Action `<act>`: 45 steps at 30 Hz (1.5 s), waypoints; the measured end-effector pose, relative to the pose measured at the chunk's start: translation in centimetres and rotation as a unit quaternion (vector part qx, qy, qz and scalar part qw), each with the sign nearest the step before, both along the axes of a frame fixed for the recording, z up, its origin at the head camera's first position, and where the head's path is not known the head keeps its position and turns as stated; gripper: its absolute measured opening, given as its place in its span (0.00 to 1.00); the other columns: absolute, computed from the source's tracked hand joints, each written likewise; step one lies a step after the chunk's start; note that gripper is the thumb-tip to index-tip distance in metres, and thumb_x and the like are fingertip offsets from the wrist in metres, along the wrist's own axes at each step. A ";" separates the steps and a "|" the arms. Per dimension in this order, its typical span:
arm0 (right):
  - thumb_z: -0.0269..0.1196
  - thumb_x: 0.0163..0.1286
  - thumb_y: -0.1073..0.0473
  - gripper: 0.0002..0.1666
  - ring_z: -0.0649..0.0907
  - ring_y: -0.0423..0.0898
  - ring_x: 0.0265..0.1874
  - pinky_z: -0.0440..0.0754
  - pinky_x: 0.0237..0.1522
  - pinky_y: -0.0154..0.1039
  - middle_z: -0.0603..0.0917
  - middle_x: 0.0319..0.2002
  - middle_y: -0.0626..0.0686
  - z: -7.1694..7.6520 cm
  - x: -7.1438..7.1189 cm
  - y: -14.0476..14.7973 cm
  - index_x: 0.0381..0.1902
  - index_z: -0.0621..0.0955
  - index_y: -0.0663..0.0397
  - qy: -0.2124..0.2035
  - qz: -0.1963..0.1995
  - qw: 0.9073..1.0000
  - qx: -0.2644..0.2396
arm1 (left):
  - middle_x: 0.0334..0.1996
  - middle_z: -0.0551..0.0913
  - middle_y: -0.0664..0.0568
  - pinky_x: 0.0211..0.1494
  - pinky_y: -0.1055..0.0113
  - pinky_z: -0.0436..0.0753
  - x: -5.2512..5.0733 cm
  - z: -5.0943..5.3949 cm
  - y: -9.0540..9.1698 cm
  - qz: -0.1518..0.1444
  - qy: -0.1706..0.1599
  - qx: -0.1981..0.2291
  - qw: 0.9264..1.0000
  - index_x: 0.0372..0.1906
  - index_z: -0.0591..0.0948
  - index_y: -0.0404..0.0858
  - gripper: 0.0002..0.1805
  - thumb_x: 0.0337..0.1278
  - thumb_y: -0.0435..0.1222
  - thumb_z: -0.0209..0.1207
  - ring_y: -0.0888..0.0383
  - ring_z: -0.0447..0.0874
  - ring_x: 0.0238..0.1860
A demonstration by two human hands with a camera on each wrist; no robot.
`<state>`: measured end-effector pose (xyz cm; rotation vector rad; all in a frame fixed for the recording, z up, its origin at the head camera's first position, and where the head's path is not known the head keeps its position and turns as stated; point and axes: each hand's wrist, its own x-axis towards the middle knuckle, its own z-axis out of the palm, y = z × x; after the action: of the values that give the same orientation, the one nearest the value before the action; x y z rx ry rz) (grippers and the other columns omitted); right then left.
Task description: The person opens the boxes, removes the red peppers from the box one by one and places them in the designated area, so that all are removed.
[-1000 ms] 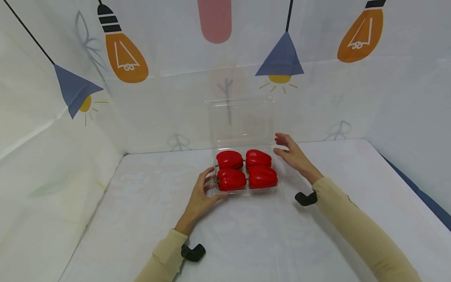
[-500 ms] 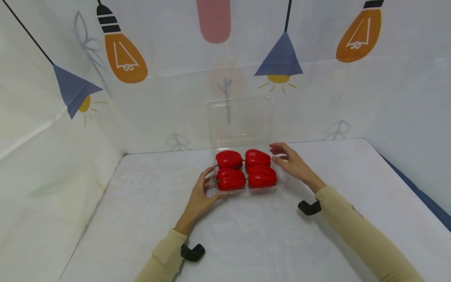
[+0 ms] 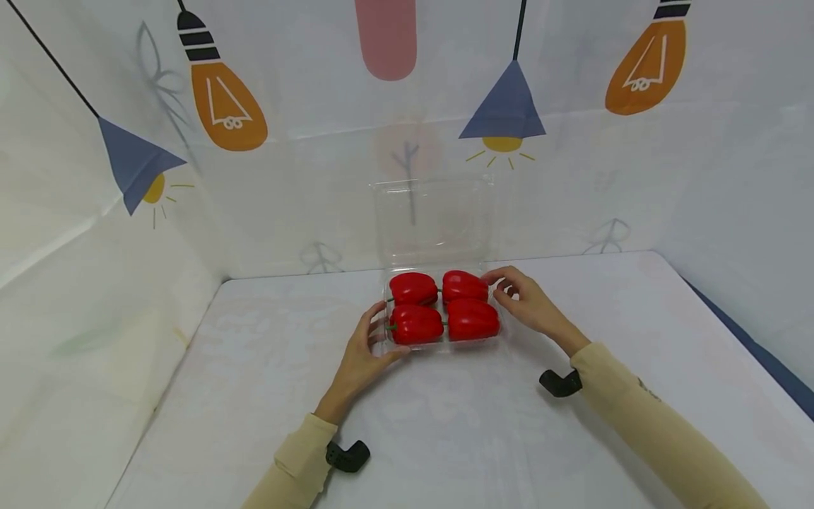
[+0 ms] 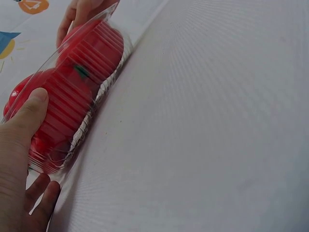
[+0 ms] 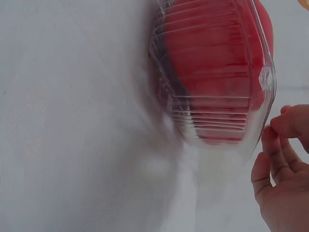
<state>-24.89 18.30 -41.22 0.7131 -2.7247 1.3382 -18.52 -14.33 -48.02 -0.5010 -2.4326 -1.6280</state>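
Note:
A clear plastic box stands with its lid raised at the back and several red bell peppers in its base. My left hand holds the base's front left corner, thumb on the front side and fingers round the left side; in the left wrist view its thumb lies against the ribbed wall. At the back right corner is my right hand, fingers bent loosely. The right wrist view shows the right hand at the box rim; whether all its fingertips touch is unclear.
The box stands on a white-covered table, near its back edge. Behind hangs a white sheet printed with lamps and bulbs, and another pale sheet is at the left. Each wrist has a black device on it.
My right hand has come down and nearer to me along the box's right side, its fingers now closer to the rim. The left hand and the peppers have stayed put.

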 end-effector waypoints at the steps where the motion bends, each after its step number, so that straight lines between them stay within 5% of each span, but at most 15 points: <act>1: 0.55 0.67 0.68 0.20 0.76 0.49 0.46 0.77 0.48 0.43 0.77 0.54 0.57 0.0 0.1 0.0 0.57 0.72 0.53 0.005 0.005 1.000 0.002 | 0.70 0.62 0.51 0.59 0.57 0.79 0.0 0.0 0.0 0.000 -0.001 0.000 1.000 0.71 0.57 0.47 0.50 0.41 0.43 0.73 0.48 0.71 0.64; 10: 0.57 0.66 0.69 0.18 0.78 0.46 0.44 0.80 0.48 0.43 0.78 0.50 0.53 0.1 0.8 -0.1 0.53 0.75 0.53 0.072 0.039 0.996 0.026 | 0.70 0.62 0.49 0.59 0.58 0.79 0.0 -0.2 0.0 -0.004 0.002 -0.002 1.000 0.71 0.57 0.45 0.51 0.41 0.43 0.73 0.48 0.71 0.64; 17: 0.59 0.68 0.60 0.20 0.76 0.48 0.52 0.76 0.56 0.54 0.77 0.52 0.51 0.3 1.3 -0.4 0.57 0.72 0.51 0.047 0.078 0.995 0.028 | 0.69 0.61 0.36 0.58 0.50 0.78 1.7 3.5 0.6 -0.016 0.002 -0.010 1.000 0.70 0.56 0.31 0.49 0.44 0.34 0.71 0.39 0.70 0.63; 22: 0.62 0.65 0.54 0.25 0.75 0.49 0.54 0.75 0.57 0.54 0.76 0.53 0.51 0.4 1.6 -0.7 0.58 0.72 0.50 0.044 0.097 0.994 0.032 | 0.69 0.61 0.36 0.59 0.50 0.78 1.7 3.5 0.6 -0.015 0.003 -0.010 1.000 0.70 0.56 0.31 0.49 0.44 0.34 0.71 0.37 0.69 0.64; 28: 0.65 0.61 0.44 0.32 0.72 0.44 0.52 0.80 0.51 0.48 0.73 0.53 0.46 0.3 2.1 -1.2 0.60 0.70 0.44 0.046 0.076 0.992 0.085 | 0.68 0.62 0.35 0.58 0.50 0.78 1.8 3.5 0.6 -0.014 0.014 -0.015 1.000 0.70 0.56 0.30 0.48 0.45 0.33 0.70 0.37 0.70 0.63; 34: 0.67 0.57 0.40 0.37 0.71 0.46 0.57 0.82 0.52 0.48 0.70 0.58 0.47 0.5 2.7 -2.0 0.63 0.70 0.41 0.033 0.072 0.990 0.115 | 0.69 0.61 0.35 0.58 0.51 0.78 1.6 3.0 0.5 -0.016 0.016 -0.008 1.000 0.70 0.56 0.30 0.48 0.44 0.34 0.71 0.37 0.70 0.63; 41: 0.68 0.57 0.44 0.39 0.68 0.51 0.60 0.83 0.50 0.49 0.68 0.60 0.51 0.3 2.8 -2.4 0.65 0.70 0.43 0.046 0.084 0.988 0.119 | 0.70 0.61 0.46 0.59 0.54 0.79 0.0 0.0 0.0 -0.009 0.009 -0.007 1.000 0.72 0.56 0.41 0.50 0.44 0.38 0.71 0.43 0.70 0.65; 45: 0.69 0.56 0.43 0.40 0.67 0.52 0.61 0.82 0.50 0.50 0.67 0.60 0.50 -0.1 2.8 -2.5 0.65 0.69 0.42 0.040 0.084 0.989 0.113 | 0.70 0.61 0.51 0.59 0.58 0.79 -0.1 -0.3 -0.1 -0.004 0.002 -0.009 1.000 0.72 0.56 0.46 0.50 0.44 0.42 0.72 0.47 0.70 0.65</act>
<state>-22.08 15.83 -41.29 1.0091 -2.8330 1.0087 -18.63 -14.42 -48.30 -0.5169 -2.4474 -1.6097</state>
